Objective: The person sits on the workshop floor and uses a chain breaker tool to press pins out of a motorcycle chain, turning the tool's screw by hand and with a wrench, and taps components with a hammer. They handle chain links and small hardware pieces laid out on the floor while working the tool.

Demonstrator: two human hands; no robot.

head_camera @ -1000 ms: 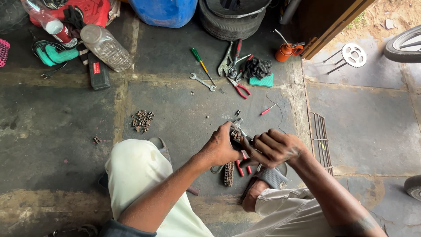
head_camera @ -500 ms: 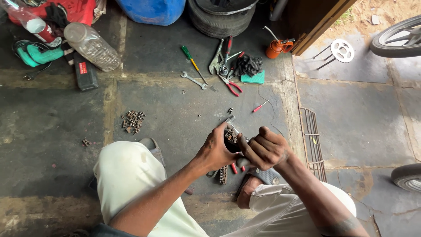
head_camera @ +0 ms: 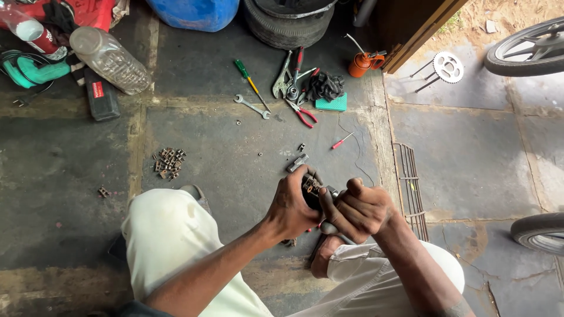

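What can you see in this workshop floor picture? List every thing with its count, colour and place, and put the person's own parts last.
metal part: one, dark, held in both hands
plastic bottle: one, clear, lying top left
screwdriver: one, green and yellow, top centre
spanner: one, silver, below the screwdriver
pliers: one, red handles, right of the spanner
oil can: one, orange, by the doorway
sprocket: one, white, top right
pile of small metal pieces: one, rusty brown, left of centre
floor grate: one, grey, right of the hands
tyre: one, black, top centre
left hand: gripping the part
right hand: gripping the part
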